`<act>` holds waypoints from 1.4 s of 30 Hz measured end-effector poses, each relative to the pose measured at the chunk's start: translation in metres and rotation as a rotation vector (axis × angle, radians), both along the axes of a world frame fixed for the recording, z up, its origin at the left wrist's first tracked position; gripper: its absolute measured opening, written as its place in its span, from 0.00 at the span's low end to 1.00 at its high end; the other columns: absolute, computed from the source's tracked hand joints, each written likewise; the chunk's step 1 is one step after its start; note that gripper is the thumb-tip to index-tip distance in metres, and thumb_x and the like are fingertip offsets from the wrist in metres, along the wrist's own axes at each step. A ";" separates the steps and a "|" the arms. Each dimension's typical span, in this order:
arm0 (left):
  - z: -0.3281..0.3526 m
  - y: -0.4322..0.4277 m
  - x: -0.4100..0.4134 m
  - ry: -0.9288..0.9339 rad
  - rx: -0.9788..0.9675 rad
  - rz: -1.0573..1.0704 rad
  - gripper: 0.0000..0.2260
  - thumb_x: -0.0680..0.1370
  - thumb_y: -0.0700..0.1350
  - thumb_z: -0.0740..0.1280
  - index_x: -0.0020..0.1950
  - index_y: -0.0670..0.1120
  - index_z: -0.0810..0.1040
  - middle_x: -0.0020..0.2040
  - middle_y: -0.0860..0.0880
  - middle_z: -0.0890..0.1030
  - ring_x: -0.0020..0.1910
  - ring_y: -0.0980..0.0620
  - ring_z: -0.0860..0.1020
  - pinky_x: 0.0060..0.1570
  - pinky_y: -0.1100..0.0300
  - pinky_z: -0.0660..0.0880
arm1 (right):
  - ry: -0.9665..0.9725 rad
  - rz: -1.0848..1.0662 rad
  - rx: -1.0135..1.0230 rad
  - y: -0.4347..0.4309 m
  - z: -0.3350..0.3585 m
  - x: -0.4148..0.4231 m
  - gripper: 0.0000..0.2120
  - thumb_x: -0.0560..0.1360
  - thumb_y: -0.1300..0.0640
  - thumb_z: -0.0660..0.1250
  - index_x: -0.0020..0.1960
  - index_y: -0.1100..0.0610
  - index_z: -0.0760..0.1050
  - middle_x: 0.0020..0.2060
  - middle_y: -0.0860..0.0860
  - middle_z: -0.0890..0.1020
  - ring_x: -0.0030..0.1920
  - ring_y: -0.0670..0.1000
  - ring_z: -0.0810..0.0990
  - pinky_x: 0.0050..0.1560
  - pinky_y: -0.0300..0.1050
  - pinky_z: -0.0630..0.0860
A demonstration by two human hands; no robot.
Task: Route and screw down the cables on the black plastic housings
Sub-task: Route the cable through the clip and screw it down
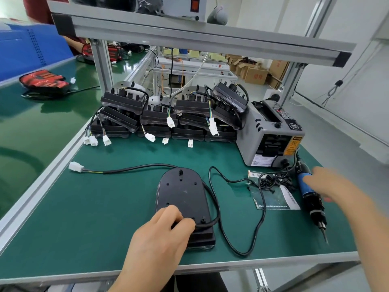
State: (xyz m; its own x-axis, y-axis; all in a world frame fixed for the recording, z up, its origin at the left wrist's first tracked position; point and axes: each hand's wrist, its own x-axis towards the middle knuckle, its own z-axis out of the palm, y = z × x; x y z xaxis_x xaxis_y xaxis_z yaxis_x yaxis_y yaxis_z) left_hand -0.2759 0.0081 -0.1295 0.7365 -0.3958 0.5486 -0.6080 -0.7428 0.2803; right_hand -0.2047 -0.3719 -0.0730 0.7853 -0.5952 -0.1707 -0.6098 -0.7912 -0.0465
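A black plastic housing (182,191) lies flat on the green mat in front of me. Its black cable (134,168) leaves the near end, loops around the right side and runs left to a white connector (75,166). My left hand (162,234) presses on the housing's near end, fingers pinched on the cable where it enters. My right hand (332,184) is blurred, fingers spread, hovering over the blue grip of an electric screwdriver (310,197) that lies on the mat at the right. Small black screws (268,182) sit piled on a leaflet beside it.
Several stacked black housings (168,114) with dangling white connectors fill the back of the bench. A grey tape dispenser (271,133) stands at back right. A second black cord (242,218) loops across the mat. An aluminium frame shelf (189,32) hangs overhead. A conveyor belt (42,114) runs on the left.
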 end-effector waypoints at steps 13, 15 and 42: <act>-0.001 0.000 0.000 -0.005 -0.030 -0.002 0.14 0.60 0.34 0.79 0.36 0.47 0.78 0.36 0.51 0.73 0.32 0.51 0.74 0.17 0.57 0.69 | -0.701 -0.018 0.729 0.028 0.031 0.025 0.04 0.74 0.59 0.68 0.41 0.59 0.77 0.30 0.53 0.72 0.27 0.49 0.64 0.21 0.35 0.60; -0.001 -0.001 0.000 -0.004 -0.029 0.000 0.14 0.60 0.34 0.79 0.36 0.47 0.78 0.36 0.51 0.73 0.32 0.50 0.75 0.17 0.57 0.70 | -0.685 -0.085 0.808 0.032 0.026 0.035 0.04 0.74 0.62 0.67 0.40 0.60 0.74 0.30 0.53 0.70 0.27 0.48 0.63 0.17 0.32 0.56; 0.001 -0.001 -0.001 0.014 -0.034 0.005 0.13 0.61 0.35 0.79 0.36 0.47 0.79 0.35 0.50 0.74 0.33 0.50 0.75 0.17 0.56 0.70 | -0.869 -0.467 1.205 0.033 -0.005 0.081 0.05 0.75 0.64 0.65 0.40 0.59 0.72 0.36 0.51 0.75 0.28 0.44 0.68 0.15 0.31 0.57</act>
State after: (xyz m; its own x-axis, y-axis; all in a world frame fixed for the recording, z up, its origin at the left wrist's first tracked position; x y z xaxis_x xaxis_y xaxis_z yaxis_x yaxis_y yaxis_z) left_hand -0.2772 0.0072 -0.1284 0.7460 -0.3729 0.5518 -0.6000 -0.7359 0.3139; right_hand -0.1238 -0.3389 -0.0781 0.6836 -0.6571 -0.3177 -0.2317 0.2174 -0.9482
